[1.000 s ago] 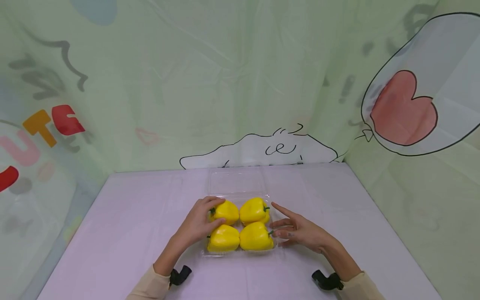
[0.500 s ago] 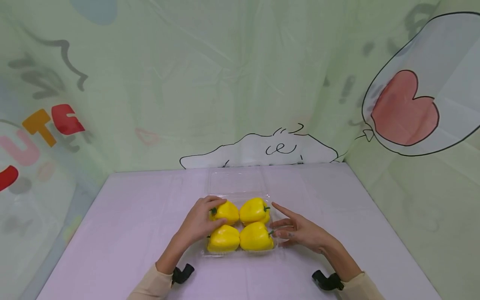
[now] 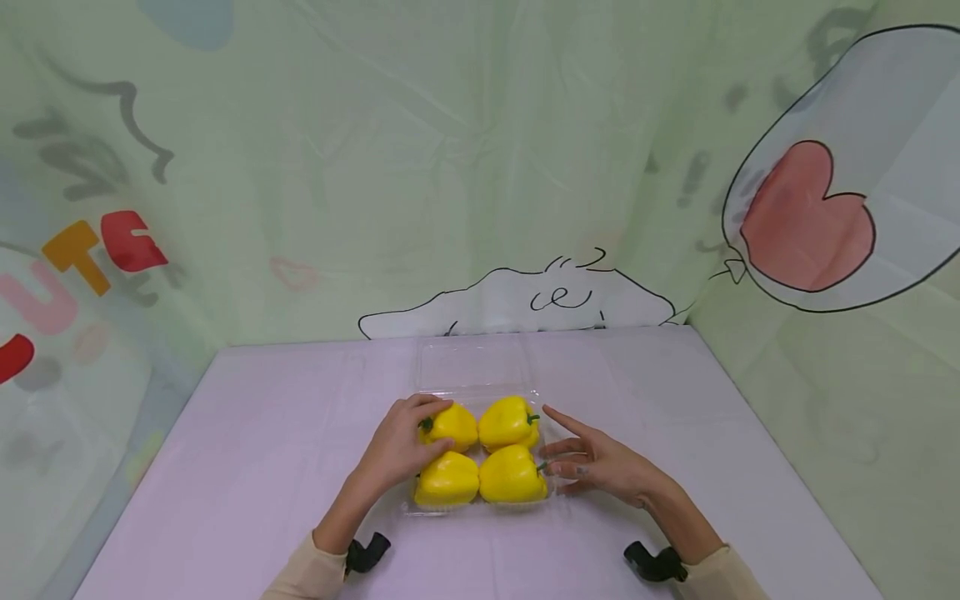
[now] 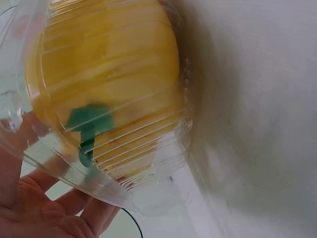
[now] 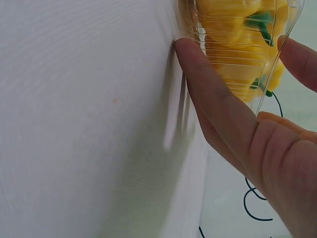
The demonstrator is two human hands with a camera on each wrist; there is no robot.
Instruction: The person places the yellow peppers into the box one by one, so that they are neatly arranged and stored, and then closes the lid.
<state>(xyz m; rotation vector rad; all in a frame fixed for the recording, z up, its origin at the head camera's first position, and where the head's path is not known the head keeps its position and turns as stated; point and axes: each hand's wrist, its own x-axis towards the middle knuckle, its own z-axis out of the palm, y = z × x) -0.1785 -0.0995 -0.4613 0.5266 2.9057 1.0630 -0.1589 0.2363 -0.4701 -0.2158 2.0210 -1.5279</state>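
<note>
A clear plastic clamshell box [image 3: 480,510] lies on the table with yellow bell peppers in it, two in the back row and two in front. My left hand [image 3: 401,437] reaches over the box's left side and grips the back-left bell pepper [image 3: 459,427], thumb in front and fingers behind. In the left wrist view, that pepper's green stem [image 4: 89,126] shows through the ribbed wall. My right hand [image 3: 600,458] is at the box's right wall with its fingers extended. The right wrist view shows one finger low along the ribbed wall and another digit at the rim.
The box's clear lid [image 3: 474,364] lies folded back, away from me. A pale cloth covers the table [image 3: 675,417]. Printed curtains [image 3: 480,167] stand along its back and sides. A black strap mount [image 3: 656,561] sits on each wrist.
The left forearm has shifted slightly to the right. The left hand stays on the back-left bell pepper, and the right hand and box have barely moved.
</note>
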